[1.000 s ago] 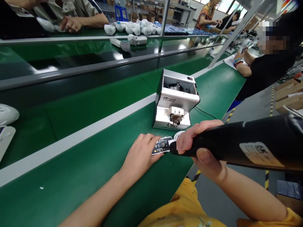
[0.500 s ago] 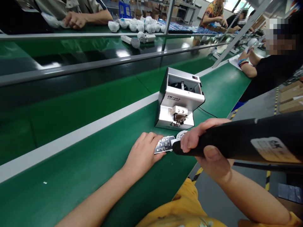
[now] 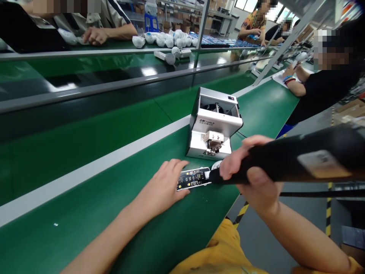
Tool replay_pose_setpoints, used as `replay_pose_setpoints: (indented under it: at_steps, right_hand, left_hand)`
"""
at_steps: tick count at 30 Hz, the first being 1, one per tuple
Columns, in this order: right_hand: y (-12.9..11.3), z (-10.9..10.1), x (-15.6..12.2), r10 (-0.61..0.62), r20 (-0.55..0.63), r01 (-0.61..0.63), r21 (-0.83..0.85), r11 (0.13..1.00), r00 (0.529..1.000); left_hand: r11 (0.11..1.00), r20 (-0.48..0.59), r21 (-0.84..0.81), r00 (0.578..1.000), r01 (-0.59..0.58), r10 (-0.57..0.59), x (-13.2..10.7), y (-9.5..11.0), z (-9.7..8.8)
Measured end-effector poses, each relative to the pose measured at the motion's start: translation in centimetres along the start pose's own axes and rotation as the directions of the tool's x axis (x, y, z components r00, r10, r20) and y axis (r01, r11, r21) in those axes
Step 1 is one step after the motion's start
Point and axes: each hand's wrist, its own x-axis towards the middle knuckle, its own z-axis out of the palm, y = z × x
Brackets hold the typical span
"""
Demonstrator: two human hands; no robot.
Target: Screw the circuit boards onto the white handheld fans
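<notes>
A long dark circuit board (image 3: 191, 177) in a thin white casing lies on the green bench, with a round white part (image 3: 216, 165) at its far right end. My left hand (image 3: 168, 182) is curved around the casing's left end, thumb on the near side and fingers on the far side. In my right hand (image 3: 256, 171) is a thick black electric screwdriver (image 3: 285, 161), held slanting. Its nose is over the right end of the board and hides the bit and the contact spot.
A silver screw feeder (image 3: 218, 123) stands on the bench just beyond the board. Across the belt (image 3: 119, 114) lie several white dome-shaped parts (image 3: 178, 38). A co-worker's hand (image 3: 95, 36) rests at far left; another person (image 3: 322, 83) works at right.
My left hand has slid left along the casing, with fingers wider, so more of the board shows. The screwdriver has shifted slightly. The whole view has tilted a little.
</notes>
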Motion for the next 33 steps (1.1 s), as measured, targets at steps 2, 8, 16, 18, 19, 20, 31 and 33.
replay_pose_setpoints:
  at_steps: [2, 8, 16, 18, 19, 20, 31, 33]
  right_hand:
    - [-0.9, 0.3, 1.7, -0.074, -0.091, 0.083, 0.102, 0.991, 0.993]
    - [-0.4, 1.4, 5.5, -0.244, -0.235, 0.254, 0.010, 0.967, 0.941]
    - [-0.3, 1.9, 3.8, -0.115, -0.092, 0.121, 0.056, 0.991, 0.989]
    - [-0.1, 2.3, 3.1, -0.075, -0.037, 0.079, 0.097, 0.992, 0.996]
    - [0.3, 2.6, 2.8, -0.065, -0.018, 0.067, 0.120, 0.990, 0.998]
    - [0.6, 2.9, 2.5, -0.060, -0.005, 0.060, 0.142, 0.988, 0.998]
    - [3.9, 5.0, 2.3, -0.085, -0.004, 0.085, 0.111, 0.990, 0.996]
    - [4.2, 5.3, 2.5, -0.060, 0.008, 0.058, 0.126, 0.990, 0.998]
  left_hand:
    - [1.000, 0.055, 0.004, 0.998, 0.024, -0.024, -0.1, -0.6, -0.6]
    - [0.999, -0.037, -0.025, 0.999, -0.037, 0.036, 0.4, 0.1, 1.5]
    - [0.994, -0.100, -0.099, 0.994, -0.049, 0.039, 0.9, 0.1, 2.5]
    - [0.994, -0.098, -0.103, 0.995, -0.046, 0.036, 0.9, 0.2, 2.4]
    - [0.994, -0.101, -0.103, 0.994, -0.047, 0.037, 0.9, 0.3, 2.3]
    - [0.994, -0.104, -0.102, 0.994, -0.050, 0.040, 0.9, 0.3, 2.3]
    - [0.994, -0.102, -0.103, 0.994, -0.042, 0.031, 1.2, 0.2, 2.8]
    - [0.992, -0.098, -0.115, 0.995, -0.042, 0.031, 1.2, 0.0, 3.0]
